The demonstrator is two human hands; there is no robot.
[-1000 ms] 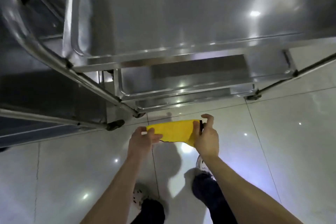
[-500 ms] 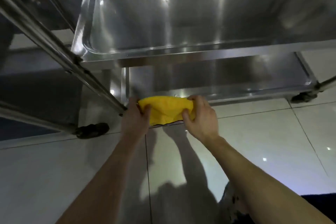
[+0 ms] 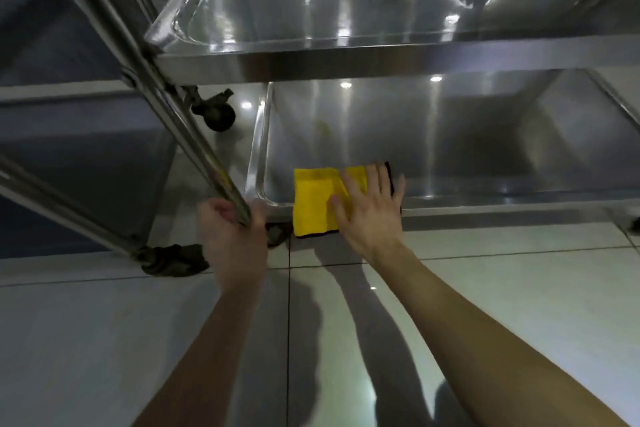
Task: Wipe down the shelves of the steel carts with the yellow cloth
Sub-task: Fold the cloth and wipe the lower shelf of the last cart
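Pressing flat with straight fingers, the right hand holds the yellow cloth on the lower shelf, at its near left corner, one cloth edge hanging over the shelf's front rim. The left hand grips the steel post beside that shelf.

Head-worn wide-angle view, facing forward and down, close over the lower shelf, tiled floor below
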